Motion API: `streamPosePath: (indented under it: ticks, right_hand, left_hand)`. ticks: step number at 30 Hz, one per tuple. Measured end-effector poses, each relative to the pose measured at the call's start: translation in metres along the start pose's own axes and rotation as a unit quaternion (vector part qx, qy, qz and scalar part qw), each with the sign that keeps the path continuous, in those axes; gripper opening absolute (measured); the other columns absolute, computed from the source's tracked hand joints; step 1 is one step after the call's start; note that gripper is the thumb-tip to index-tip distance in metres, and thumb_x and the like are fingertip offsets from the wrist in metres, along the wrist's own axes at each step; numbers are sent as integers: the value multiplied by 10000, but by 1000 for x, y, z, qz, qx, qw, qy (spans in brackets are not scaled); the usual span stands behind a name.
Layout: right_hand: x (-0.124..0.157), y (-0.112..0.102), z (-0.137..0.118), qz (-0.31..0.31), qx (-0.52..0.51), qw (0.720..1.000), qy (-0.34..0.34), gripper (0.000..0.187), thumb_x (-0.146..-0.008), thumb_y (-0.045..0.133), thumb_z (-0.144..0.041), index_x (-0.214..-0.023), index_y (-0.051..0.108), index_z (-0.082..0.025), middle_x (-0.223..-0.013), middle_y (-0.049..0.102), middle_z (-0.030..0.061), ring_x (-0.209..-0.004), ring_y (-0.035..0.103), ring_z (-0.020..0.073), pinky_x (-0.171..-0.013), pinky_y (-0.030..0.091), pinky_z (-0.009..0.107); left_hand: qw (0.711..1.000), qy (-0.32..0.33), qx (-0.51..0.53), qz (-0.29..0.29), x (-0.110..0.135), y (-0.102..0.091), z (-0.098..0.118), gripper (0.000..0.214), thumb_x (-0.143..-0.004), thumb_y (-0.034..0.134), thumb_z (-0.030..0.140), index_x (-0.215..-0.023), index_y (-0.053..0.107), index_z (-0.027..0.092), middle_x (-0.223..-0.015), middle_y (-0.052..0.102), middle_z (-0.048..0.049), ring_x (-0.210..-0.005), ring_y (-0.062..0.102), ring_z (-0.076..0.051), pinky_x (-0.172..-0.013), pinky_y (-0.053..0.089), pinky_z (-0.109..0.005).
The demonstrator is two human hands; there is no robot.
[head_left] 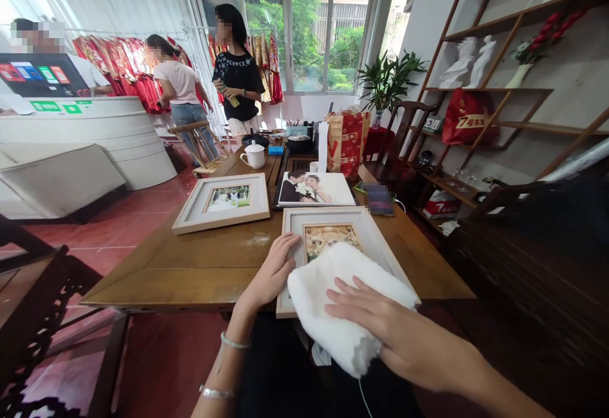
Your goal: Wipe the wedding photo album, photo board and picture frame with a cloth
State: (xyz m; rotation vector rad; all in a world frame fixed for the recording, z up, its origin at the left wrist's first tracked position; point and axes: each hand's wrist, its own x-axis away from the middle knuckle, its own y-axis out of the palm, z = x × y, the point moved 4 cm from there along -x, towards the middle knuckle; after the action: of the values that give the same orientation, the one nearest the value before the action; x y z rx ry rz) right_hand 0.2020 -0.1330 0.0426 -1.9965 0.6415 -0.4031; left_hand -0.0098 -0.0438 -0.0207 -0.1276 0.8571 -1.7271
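Note:
A white fluffy cloth [311, 297] covers the lower part of a pale wooden picture frame [291, 218] at the table's front edge. My right hand [366, 307] has the cloth, its fingers stretched over the top and its thumb out of sight. The fingers of my left hand [273, 272] reach over the left rim of the same frame, gripping it. Inside that frame is a small photo [328, 235], partly hidden by the cloth. Beyond it to the left, a second framed picture [190, 205] lies tilted towards me on the table.
Behind the frames are a wedding photo print [314, 189], a phone [379, 199], a lidded white mug [254, 155] and a red paper bag [345, 148]. A wooden chair [202, 145] stands at the far left. Several people are beyond the table; shelves [514, 91] line the right.

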Motion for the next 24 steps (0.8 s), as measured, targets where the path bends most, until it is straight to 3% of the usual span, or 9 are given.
streamPosePath:
  ticks: [6, 9, 12, 16, 18, 21, 24]
  right_hand:
    - [43, -12, 39, 49, 115, 986, 109, 680, -696, 370, 3, -1316, 512, -239, -1392, 462, 12, -1320, 353, 229, -1110, 298, 448]
    - [44, -17, 69, 86, 170, 971, 146, 686, -667, 365, 3, -1304, 523, -197, -1384, 475, 47, -1332, 330, 245, -1109, 281, 485]
    - [21, -32, 102, 133, 165, 965, 157, 682, -689, 354, -12, -1337, 475, -188, -1395, 467, 49, -1343, 312, 234, -1106, 282, 482]
    - [-29, -58, 140, 210, 140, 953, 168, 676, -719, 350, -31, -1385, 396, -137, -1399, 462, 89, -1325, 356, 230, -1090, 311, 423]
    - [-56, -65, 151, 203, 139, 954, 171, 698, -703, 340, -12, -1393, 376, -109, -1417, 434, 111, -1346, 315, 244, -1099, 267, 460]
    - [-85, -63, 152, 175, 137, 962, 159, 738, -669, 351, 6, -1389, 392, -153, -1451, 386, 87, -1372, 244, 278, -1094, 170, 570]
    - [-94, -50, 135, 132, 123, 975, 127, 751, -660, 364, 8, -1389, 399, -165, -1468, 355, 84, -1385, 198, 290, -1086, 118, 607]
  left_hand:
    - [1000, -2, 3, -8, 1, -2, 1, 462, -883, 362, 163, -1341, 423, 189, -1418, 381, -92, -1379, 225, -232, -1161, 165, -452]
    - [1000, -3, 6, -10, 1, -3, 2, 456, -888, 363, 166, -1339, 423, 193, -1420, 374, -95, -1381, 222, -236, -1160, 165, -459]
    - [1000, -4, 8, -14, 1, -3, 3, 455, -891, 365, 173, -1343, 418, 192, -1420, 368, -98, -1383, 212, -237, -1161, 156, -464]
    - [1000, -6, 6, -21, 0, -2, 5, 452, -896, 360, 183, -1345, 413, 185, -1424, 360, -99, -1385, 204, -232, -1163, 147, -459]
    - [1000, -10, 2, -25, -1, -1, 7, 451, -899, 356, 189, -1346, 411, 172, -1428, 357, -106, -1385, 201, -233, -1164, 142, -456]
    - [1000, -13, -1, -25, -2, 0, 8, 454, -899, 360, 197, -1349, 408, 166, -1428, 365, -109, -1385, 201, -240, -1164, 137, -459]
    - [1000, -8, -1, -23, -2, 1, 8, 452, -900, 366, 203, -1349, 411, 182, -1428, 371, -99, -1385, 205, -242, -1164, 137, -462]
